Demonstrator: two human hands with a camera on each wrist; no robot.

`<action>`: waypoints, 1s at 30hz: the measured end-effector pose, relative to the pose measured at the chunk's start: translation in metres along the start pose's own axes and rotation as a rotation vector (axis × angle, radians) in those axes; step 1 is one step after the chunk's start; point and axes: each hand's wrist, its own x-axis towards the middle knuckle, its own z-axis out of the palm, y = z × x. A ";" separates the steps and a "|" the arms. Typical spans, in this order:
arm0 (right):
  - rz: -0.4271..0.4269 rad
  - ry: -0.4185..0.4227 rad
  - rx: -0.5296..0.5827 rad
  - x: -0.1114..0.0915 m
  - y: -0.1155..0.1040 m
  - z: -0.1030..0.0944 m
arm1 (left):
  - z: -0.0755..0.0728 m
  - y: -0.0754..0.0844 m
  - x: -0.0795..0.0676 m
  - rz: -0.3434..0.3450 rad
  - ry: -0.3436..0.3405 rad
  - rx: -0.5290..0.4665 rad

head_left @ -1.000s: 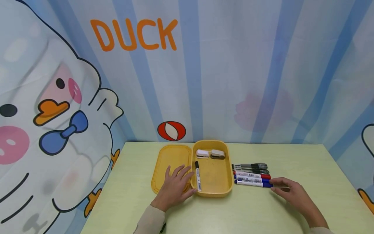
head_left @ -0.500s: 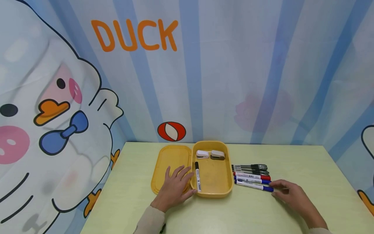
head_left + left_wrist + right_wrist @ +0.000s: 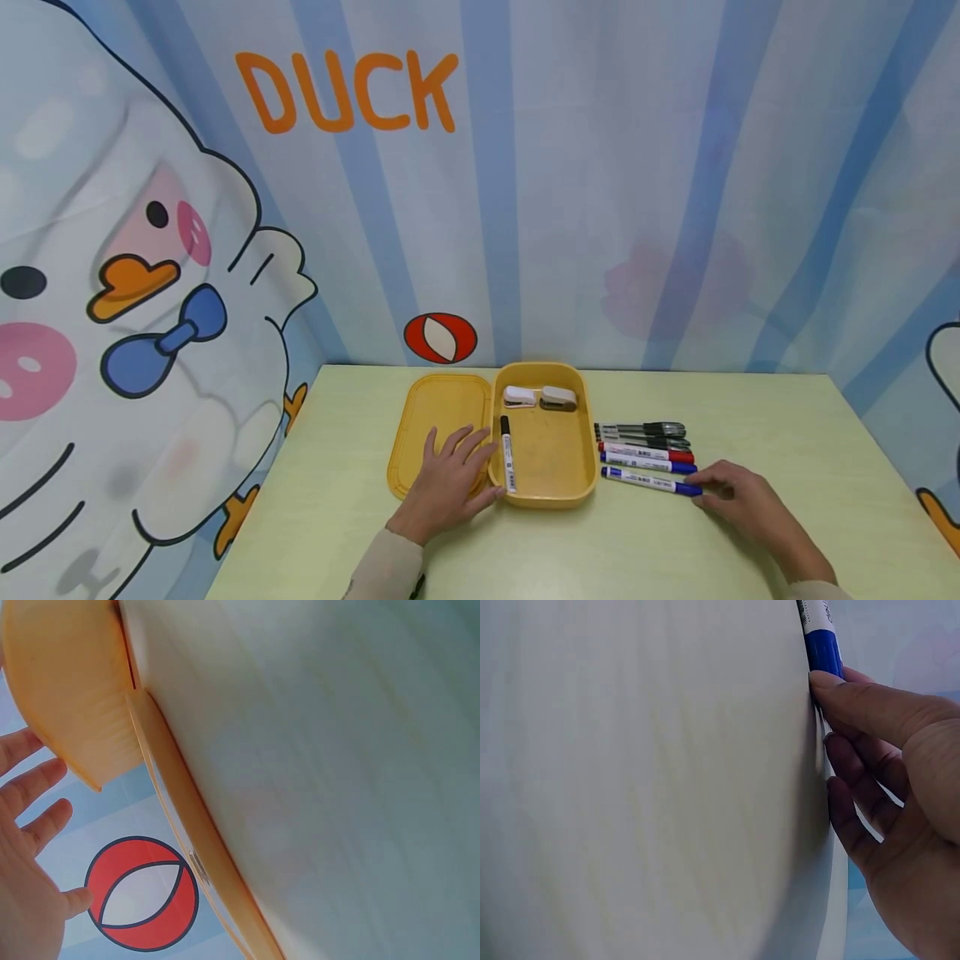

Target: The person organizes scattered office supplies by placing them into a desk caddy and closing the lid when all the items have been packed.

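My right hand [image 3: 750, 504] pinches the blue cap end of a white whiteboard marker [image 3: 648, 481], thumb on one side of it. In the right wrist view, the thumb lies against the marker's blue cap [image 3: 824, 652] and the other fingers curl loosely. My left hand [image 3: 442, 492] spreads its fingers over the lid and the left edge of a yellow plastic box [image 3: 551, 454]. That box holds a black-capped marker [image 3: 508, 454] along its left side and two small staplers [image 3: 558, 399] at the back. The open yellow lid [image 3: 442, 404] lies flat to its left.
Behind the pinched marker lie another blue-capped marker [image 3: 637, 461], a red-capped marker [image 3: 652, 452] and several black pens [image 3: 648, 429], side by side right of the box. A printed curtain [image 3: 555, 183] hangs along the back edge of the pale table [image 3: 772, 417].
My right hand has drawn the nearest blue-capped marker slightly toward me, tilting it and parting it from the row. My left hand stays in place.
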 end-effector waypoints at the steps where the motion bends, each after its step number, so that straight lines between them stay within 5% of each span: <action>1: -0.005 -0.004 -0.005 0.000 0.000 0.000 | 0.000 0.000 0.000 0.000 0.002 0.000; 19: -0.021 0.054 0.175 -0.006 0.000 -0.009 | -0.001 0.000 -0.001 0.001 0.005 0.001; 30: 0.067 0.041 0.344 -0.005 0.002 -0.011 | -0.001 0.000 -0.001 0.003 0.013 -0.003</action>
